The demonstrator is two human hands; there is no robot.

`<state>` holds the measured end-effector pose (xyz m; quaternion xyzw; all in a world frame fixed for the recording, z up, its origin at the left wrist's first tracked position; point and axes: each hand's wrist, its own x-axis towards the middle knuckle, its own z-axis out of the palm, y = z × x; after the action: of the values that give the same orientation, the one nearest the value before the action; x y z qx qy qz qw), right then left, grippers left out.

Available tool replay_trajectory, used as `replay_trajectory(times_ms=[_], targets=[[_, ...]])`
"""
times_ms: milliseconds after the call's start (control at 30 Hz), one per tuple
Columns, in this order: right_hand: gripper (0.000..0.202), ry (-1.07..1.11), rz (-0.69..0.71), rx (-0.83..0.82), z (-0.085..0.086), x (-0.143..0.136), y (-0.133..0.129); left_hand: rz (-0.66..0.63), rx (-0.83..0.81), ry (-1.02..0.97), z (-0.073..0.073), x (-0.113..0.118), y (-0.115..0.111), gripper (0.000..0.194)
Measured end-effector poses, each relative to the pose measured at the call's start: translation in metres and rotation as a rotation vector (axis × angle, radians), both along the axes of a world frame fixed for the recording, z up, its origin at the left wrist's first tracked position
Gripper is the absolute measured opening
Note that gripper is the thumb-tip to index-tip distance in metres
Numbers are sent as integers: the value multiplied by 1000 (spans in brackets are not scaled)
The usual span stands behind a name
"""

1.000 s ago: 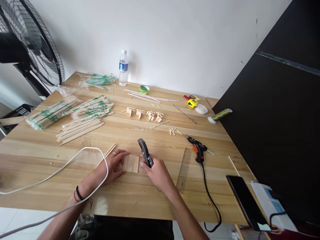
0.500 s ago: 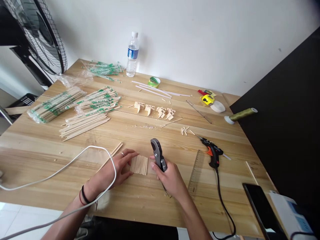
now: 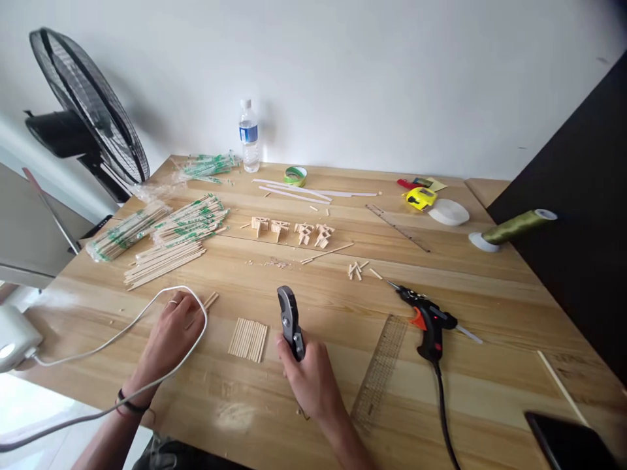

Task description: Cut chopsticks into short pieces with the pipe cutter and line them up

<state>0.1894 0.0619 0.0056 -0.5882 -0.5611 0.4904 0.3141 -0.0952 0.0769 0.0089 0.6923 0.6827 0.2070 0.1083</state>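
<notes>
My right hand (image 3: pixel 309 375) is closed around a grey and black cutter (image 3: pixel 290 323), its head pointing up and away. To its left, a flat row of short wooden sticks (image 3: pixel 248 339) lies side by side on the table, touched by neither hand. Further left, my left hand (image 3: pixel 175 333) has its fingers curled down over long wooden sticks (image 3: pixel 211 299), whose ends stick out to the right of it. The fingertips are partly hidden, and a white cable (image 3: pixel 202 326) passes in front of that hand.
A hot glue gun (image 3: pixel 431 321) and clear ruler (image 3: pixel 379 369) lie right. Behind stand small stick assemblies (image 3: pixel 279 227) and a water bottle (image 3: pixel 249 137). Stick bundles (image 3: pixel 130 230) and a fan (image 3: pixel 93 108) are left. A phone (image 3: pixel 568 440) lies at the near right.
My left hand has left the row of short sticks and moved left to the long sticks. My right hand still holds the cutter. The view has shifted.
</notes>
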Motion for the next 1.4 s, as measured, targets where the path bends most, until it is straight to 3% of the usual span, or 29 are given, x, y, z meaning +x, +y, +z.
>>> replay_trajectory(times_ms=[133,233,333,400,467,533,600,633,800,900,1067,1233,1300,1400], targets=[[39,133,-43,-1,11,2,0,64,39,-47,3,15,3,25],[43,298,-66,-53,20,0,2,93,26,-177,7,44,0,27],[56,436,-88,-105,26,-8,5,-18,57,-319,14,83,-11,23],[57,513,-135,-94,27,-16,6,-91,114,-390,21,106,-22,18],[55,562,-199,-72,27,-23,5,-183,56,-434,27,118,-29,15],[51,577,-252,-60,26,-27,3,-271,54,-415,31,111,-28,17],[48,572,-292,-59,27,-28,2,-293,126,-276,30,82,-17,19],[47,567,-308,-60,27,-27,2,-227,189,-143,29,60,-8,20],[50,539,-334,-69,31,-21,3,83,267,35,13,-57,37,19],[51,523,-321,-119,32,-20,5,133,246,114,6,-88,48,16],[52,523,-288,-175,34,-22,10,140,209,163,2,-87,52,26],[51,537,-259,-192,34,-18,13,117,191,56,7,-78,57,21],[49,548,-253,-184,34,-16,18,84,173,-32,8,-60,55,20],[49,544,-246,-162,35,-15,32,-65,83,-216,10,-9,48,22]])
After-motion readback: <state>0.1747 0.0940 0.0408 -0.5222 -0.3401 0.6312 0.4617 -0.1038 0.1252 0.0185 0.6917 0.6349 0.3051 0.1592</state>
